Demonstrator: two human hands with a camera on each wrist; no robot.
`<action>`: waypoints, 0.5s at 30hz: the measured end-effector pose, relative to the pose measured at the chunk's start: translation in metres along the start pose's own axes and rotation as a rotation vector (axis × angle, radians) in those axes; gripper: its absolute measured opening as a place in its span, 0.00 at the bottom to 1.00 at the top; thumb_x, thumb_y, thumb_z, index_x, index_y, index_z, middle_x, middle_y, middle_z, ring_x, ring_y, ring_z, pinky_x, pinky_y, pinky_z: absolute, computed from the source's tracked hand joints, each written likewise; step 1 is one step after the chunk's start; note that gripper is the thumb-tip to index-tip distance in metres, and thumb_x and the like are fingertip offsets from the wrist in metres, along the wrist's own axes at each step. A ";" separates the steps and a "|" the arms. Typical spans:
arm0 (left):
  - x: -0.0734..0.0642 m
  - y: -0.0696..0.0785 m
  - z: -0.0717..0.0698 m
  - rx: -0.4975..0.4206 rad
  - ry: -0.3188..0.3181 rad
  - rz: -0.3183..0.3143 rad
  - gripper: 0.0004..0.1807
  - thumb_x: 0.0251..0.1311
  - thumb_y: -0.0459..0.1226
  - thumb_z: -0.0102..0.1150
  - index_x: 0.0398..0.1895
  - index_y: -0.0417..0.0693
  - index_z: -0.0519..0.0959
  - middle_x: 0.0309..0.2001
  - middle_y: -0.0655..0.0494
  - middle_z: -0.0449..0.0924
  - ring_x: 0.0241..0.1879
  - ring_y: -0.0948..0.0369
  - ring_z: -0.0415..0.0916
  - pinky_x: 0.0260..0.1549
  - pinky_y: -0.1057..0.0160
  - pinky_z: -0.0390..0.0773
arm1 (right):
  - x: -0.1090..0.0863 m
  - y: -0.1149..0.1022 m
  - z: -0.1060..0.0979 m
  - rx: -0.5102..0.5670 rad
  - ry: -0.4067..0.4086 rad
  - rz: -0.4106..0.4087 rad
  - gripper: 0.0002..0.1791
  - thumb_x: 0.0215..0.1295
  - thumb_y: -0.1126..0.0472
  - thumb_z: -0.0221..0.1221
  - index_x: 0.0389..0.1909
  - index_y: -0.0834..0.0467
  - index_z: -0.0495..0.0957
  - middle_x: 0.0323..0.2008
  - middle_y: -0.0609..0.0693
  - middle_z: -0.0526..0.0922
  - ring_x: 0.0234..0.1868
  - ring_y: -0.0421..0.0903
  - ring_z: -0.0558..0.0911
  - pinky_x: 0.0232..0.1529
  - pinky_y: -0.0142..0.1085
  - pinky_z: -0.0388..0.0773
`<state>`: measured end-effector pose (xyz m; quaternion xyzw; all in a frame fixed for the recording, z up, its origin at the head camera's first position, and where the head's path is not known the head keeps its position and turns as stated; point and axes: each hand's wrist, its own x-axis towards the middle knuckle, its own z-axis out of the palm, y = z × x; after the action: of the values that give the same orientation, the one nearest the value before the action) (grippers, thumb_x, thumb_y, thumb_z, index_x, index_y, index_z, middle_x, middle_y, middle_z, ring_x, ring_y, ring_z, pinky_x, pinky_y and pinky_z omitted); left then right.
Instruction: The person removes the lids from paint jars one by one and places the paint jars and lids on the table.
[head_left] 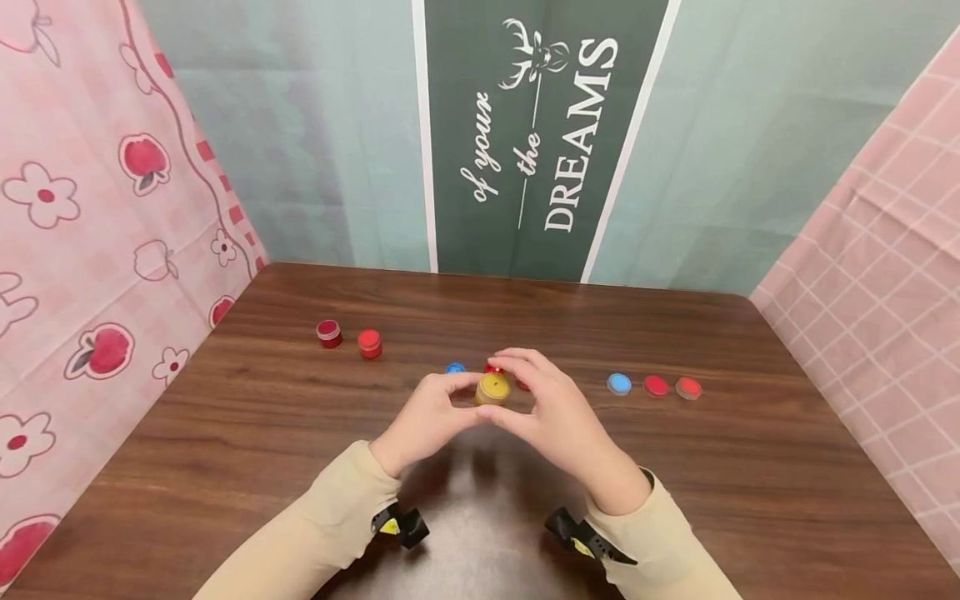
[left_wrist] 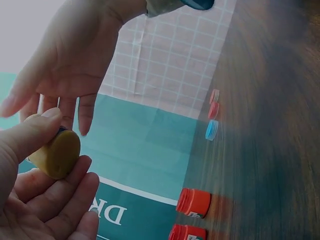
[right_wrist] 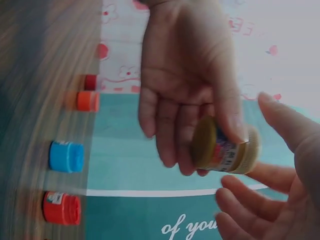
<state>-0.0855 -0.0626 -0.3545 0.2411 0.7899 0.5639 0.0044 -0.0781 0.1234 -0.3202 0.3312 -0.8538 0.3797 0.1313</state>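
Between thumb and fingers my left hand (head_left: 429,418) holds a small yellow paint jar (right_wrist: 225,156) above the table, tilted in the wrist views. Its ridged lid end points toward my right hand (head_left: 558,408), whose thumb and fingers are spread around that end. A gap shows between the right fingers and the jar in the right wrist view. Just beyond the hands stand a lidless blue jar (right_wrist: 66,156) and two lidless red jars, one of them nearer the blue (right_wrist: 61,207); in the head view the hands partly hide them.
On the right of the brown table (head_left: 750,467) lie a blue lid (head_left: 619,383), a red lid (head_left: 656,386) and an orange-red lid (head_left: 688,387). A dark red jar (head_left: 329,334) and a bright red jar (head_left: 370,344) stand at the back left. Fabric hangs behind.
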 end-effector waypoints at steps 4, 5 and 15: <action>-0.001 0.001 0.003 -0.044 -0.017 -0.023 0.21 0.51 0.38 0.68 0.49 0.41 0.80 0.46 0.52 0.81 0.45 0.59 0.78 0.45 0.63 0.77 | -0.001 0.001 0.003 -0.033 0.032 0.048 0.21 0.47 0.55 0.72 0.43 0.57 0.80 0.38 0.43 0.75 0.38 0.41 0.77 0.41 0.34 0.78; 0.000 0.001 0.003 -0.052 -0.018 -0.023 0.20 0.51 0.38 0.68 0.48 0.42 0.80 0.46 0.53 0.81 0.45 0.60 0.78 0.45 0.64 0.77 | -0.001 0.001 0.003 -0.027 0.028 0.043 0.20 0.48 0.57 0.71 0.43 0.57 0.80 0.38 0.43 0.76 0.38 0.41 0.78 0.40 0.35 0.78; 0.000 -0.003 0.002 -0.017 -0.014 -0.014 0.21 0.52 0.38 0.67 0.50 0.40 0.79 0.46 0.52 0.81 0.45 0.59 0.78 0.46 0.63 0.76 | 0.000 0.000 -0.002 0.103 -0.067 -0.026 0.20 0.53 0.63 0.67 0.48 0.58 0.76 0.50 0.47 0.77 0.50 0.41 0.76 0.49 0.38 0.75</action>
<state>-0.0861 -0.0619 -0.3581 0.2394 0.7868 0.5686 0.0161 -0.0782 0.1253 -0.3187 0.3611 -0.8326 0.4100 0.0905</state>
